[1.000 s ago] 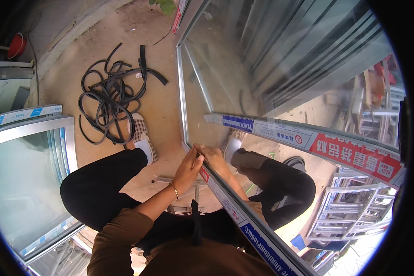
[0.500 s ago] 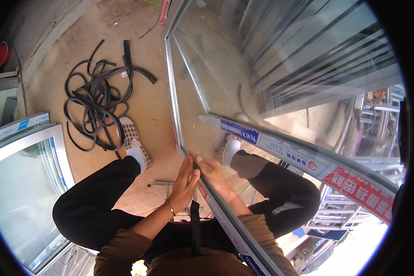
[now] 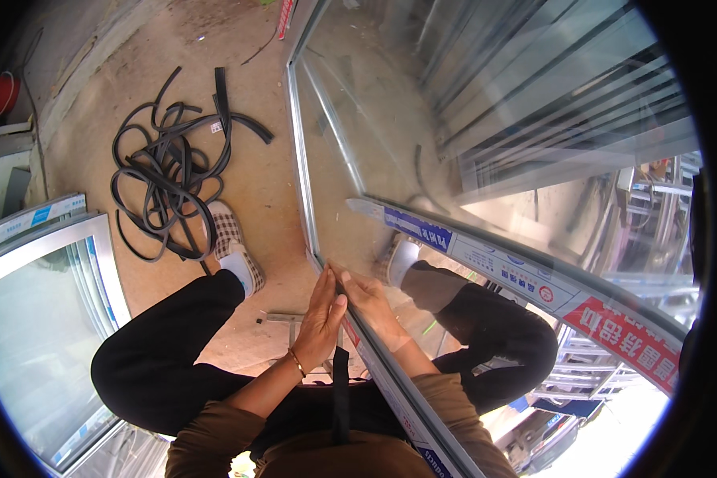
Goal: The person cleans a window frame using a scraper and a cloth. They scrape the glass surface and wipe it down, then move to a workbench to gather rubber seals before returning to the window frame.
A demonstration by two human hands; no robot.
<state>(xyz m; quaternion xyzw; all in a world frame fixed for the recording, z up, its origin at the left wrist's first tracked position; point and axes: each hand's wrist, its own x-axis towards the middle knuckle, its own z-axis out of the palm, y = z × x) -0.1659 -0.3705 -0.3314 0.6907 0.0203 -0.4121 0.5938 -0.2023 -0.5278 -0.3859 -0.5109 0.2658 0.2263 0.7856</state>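
A glazed window frame (image 3: 301, 171) with grey metal edges stands between my legs, its near bar running down toward my body. On the left side of that bar, my left hand (image 3: 319, 323) is closed, fingers held together and thumb along the edge. Across from it, my right hand (image 3: 372, 307) closes on the same bar from the right, close to the glass. The two sets of fingertips nearly meet at the edge. A thin dark line shows between the hands; I cannot tell whether it is a separate strip. Reflections in the glass blur the right side.
Loops of black rubber-like strip (image 3: 171, 163) lie tangled on the floor ahead of my left shoe (image 3: 233, 239). Another glazed frame (image 3: 99, 263) leans at the left. A labelled metal bar (image 3: 502, 275) crosses on the right. Stacked metal profiles (image 3: 589, 362) fill the far right.
Both hands keep their place on the frame's edge. The labelled bar and the reflections at the right have shifted slightly.
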